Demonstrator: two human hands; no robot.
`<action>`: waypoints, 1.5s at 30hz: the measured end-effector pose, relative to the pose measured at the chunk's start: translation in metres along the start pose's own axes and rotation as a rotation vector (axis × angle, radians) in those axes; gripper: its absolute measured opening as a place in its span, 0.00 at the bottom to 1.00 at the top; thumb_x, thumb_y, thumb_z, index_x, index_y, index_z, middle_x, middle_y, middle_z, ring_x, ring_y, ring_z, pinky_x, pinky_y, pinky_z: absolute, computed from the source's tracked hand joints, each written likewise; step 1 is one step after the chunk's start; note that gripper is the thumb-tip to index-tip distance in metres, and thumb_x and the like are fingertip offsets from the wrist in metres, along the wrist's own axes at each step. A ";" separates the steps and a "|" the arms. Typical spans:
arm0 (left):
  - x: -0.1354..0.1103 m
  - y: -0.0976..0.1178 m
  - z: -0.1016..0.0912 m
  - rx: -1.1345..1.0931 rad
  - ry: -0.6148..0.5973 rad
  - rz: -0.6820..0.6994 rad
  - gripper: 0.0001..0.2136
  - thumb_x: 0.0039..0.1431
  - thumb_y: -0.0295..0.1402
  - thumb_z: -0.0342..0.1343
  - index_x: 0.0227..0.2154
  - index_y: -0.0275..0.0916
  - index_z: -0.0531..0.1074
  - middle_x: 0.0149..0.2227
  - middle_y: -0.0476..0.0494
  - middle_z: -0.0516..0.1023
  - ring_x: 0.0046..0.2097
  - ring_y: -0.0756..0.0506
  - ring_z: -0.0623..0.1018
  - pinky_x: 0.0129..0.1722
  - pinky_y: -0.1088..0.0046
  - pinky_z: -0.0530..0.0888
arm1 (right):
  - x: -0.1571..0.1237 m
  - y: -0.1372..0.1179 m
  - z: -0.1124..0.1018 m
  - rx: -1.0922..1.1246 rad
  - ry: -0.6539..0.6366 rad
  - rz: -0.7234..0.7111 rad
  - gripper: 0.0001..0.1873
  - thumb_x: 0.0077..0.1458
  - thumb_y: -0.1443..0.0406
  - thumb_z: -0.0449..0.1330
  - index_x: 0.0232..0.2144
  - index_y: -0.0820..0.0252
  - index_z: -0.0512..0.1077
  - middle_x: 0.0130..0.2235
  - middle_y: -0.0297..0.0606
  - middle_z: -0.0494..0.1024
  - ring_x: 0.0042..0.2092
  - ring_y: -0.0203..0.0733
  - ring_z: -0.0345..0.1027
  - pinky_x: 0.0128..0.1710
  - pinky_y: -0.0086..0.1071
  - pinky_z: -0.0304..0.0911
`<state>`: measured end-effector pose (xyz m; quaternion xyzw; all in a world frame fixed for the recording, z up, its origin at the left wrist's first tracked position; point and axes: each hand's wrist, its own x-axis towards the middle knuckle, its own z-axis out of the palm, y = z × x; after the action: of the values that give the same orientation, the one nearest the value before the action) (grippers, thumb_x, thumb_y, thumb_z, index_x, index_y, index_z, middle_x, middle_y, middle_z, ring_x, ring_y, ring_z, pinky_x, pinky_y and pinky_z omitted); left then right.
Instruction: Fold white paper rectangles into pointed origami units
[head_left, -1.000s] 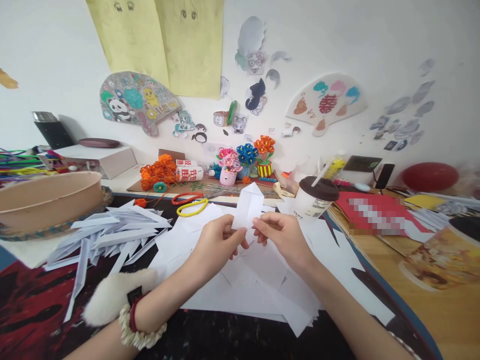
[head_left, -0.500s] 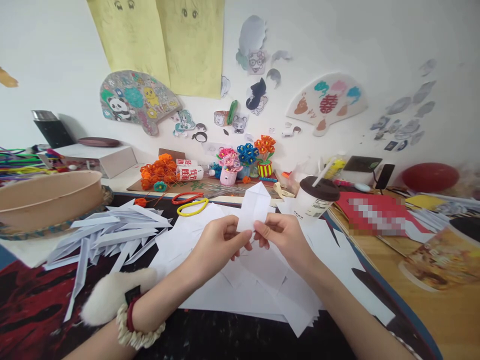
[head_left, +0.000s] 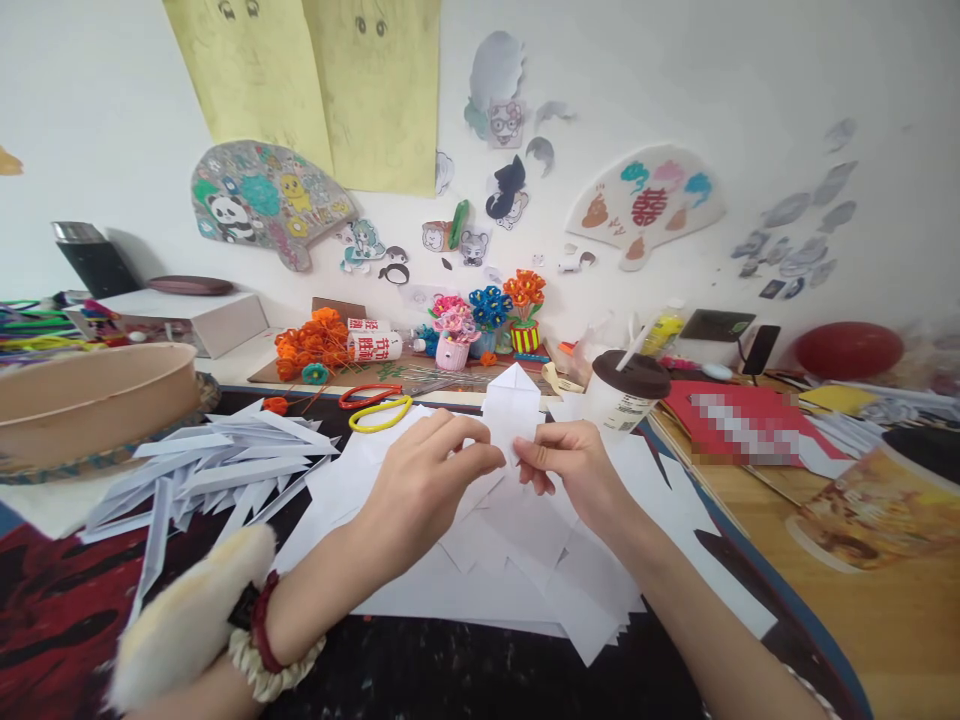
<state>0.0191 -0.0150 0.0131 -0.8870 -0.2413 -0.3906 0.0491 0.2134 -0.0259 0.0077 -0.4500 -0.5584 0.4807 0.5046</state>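
Observation:
A small white paper (head_left: pixel 511 405), creased and folded to a point at its top, stands upright in front of me. My right hand (head_left: pixel 562 455) pinches its lower right part between thumb and fingers. My left hand (head_left: pixel 439 465) is at the paper's lower left edge, its thumb and curved forefinger apart; the thumb tip overlaps the paper, and whether it touches is unclear. Beneath both hands lie loose white sheets (head_left: pixel 480 590). A pile of folded white paper strips (head_left: pixel 232 470) sits to the left. A fluffy white and yellowish thing (head_left: pixel 195 610) hangs at my left wrist.
A beige basin (head_left: pixel 97 405) stands at left. Yellow-handled scissors (head_left: pixel 380 414) lie beyond the sheets. A lidded cup with a straw (head_left: pixel 626 395) is at right, near a red packet (head_left: pixel 739 425) and a printed tub (head_left: pixel 885 510). Small craft flower pots (head_left: pixel 453 355) line the back.
My left hand has loosened from the paper's lower edge and lifted, its fingers parting. My right hand keeps hold of the paper. The fluffy thing at my left wrist has swung down and left.

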 end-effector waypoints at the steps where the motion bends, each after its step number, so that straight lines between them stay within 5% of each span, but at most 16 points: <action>1: 0.002 0.001 -0.001 -0.040 0.013 -0.035 0.08 0.62 0.22 0.51 0.34 0.40 0.71 0.36 0.46 0.74 0.36 0.47 0.69 0.37 0.69 0.65 | 0.000 0.000 0.001 -0.031 -0.006 -0.030 0.19 0.47 0.55 0.66 0.14 0.62 0.73 0.17 0.37 0.72 0.18 0.33 0.60 0.17 0.29 0.53; 4: 0.006 0.003 -0.001 -0.167 0.070 -0.189 0.05 0.59 0.26 0.57 0.37 0.41 0.71 0.40 0.45 0.72 0.42 0.45 0.69 0.40 0.69 0.67 | -0.002 -0.001 0.002 -0.107 -0.018 -0.115 0.19 0.50 0.56 0.65 0.16 0.61 0.72 0.19 0.36 0.72 0.20 0.34 0.62 0.19 0.29 0.58; 7: 0.007 0.004 0.002 -0.305 0.098 -0.444 0.14 0.54 0.31 0.62 0.43 0.41 0.67 0.43 0.45 0.72 0.39 0.46 0.70 0.37 0.71 0.68 | -0.002 0.001 0.004 -0.140 -0.009 -0.177 0.17 0.52 0.56 0.64 0.19 0.61 0.73 0.20 0.35 0.72 0.21 0.34 0.64 0.21 0.29 0.60; 12: 0.008 0.004 0.004 -0.575 -0.098 -0.709 0.08 0.57 0.38 0.57 0.35 0.39 0.71 0.34 0.47 0.75 0.31 0.49 0.69 0.30 0.74 0.65 | -0.002 0.002 0.004 -0.096 -0.019 -0.179 0.13 0.52 0.57 0.64 0.24 0.61 0.74 0.21 0.34 0.72 0.23 0.35 0.64 0.22 0.30 0.61; 19: 0.010 0.006 0.002 -0.651 -0.086 -0.733 0.09 0.58 0.39 0.56 0.32 0.39 0.75 0.31 0.47 0.77 0.30 0.49 0.69 0.29 0.74 0.64 | -0.003 -0.002 0.005 -0.024 -0.094 -0.103 0.12 0.47 0.58 0.67 0.27 0.62 0.75 0.23 0.33 0.72 0.24 0.35 0.64 0.24 0.30 0.62; 27: 0.009 0.001 0.002 -0.584 -0.073 -0.606 0.09 0.53 0.37 0.63 0.36 0.40 0.76 0.33 0.48 0.78 0.32 0.48 0.70 0.32 0.73 0.65 | -0.003 -0.003 0.006 0.025 -0.149 -0.004 0.14 0.48 0.56 0.65 0.26 0.63 0.73 0.22 0.33 0.72 0.21 0.34 0.64 0.21 0.29 0.59; 38: 0.008 0.011 0.006 -0.556 -0.057 -0.614 0.11 0.63 0.38 0.51 0.30 0.39 0.74 0.30 0.49 0.77 0.31 0.49 0.70 0.34 0.72 0.64 | -0.003 -0.002 0.006 0.076 -0.118 -0.017 0.10 0.47 0.60 0.66 0.28 0.62 0.75 0.23 0.33 0.72 0.23 0.33 0.63 0.23 0.30 0.59; 45: 0.008 0.005 0.003 -0.564 -0.055 -0.581 0.11 0.57 0.38 0.60 0.40 0.40 0.72 0.35 0.48 0.75 0.33 0.49 0.69 0.33 0.73 0.66 | -0.001 0.000 0.006 0.071 -0.143 0.037 0.14 0.47 0.57 0.67 0.26 0.63 0.73 0.21 0.33 0.70 0.23 0.34 0.63 0.21 0.29 0.58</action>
<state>0.0280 -0.0150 0.0170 -0.7707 -0.3666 -0.4150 -0.3153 0.2072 -0.0270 0.0076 -0.4064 -0.5672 0.5406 0.4700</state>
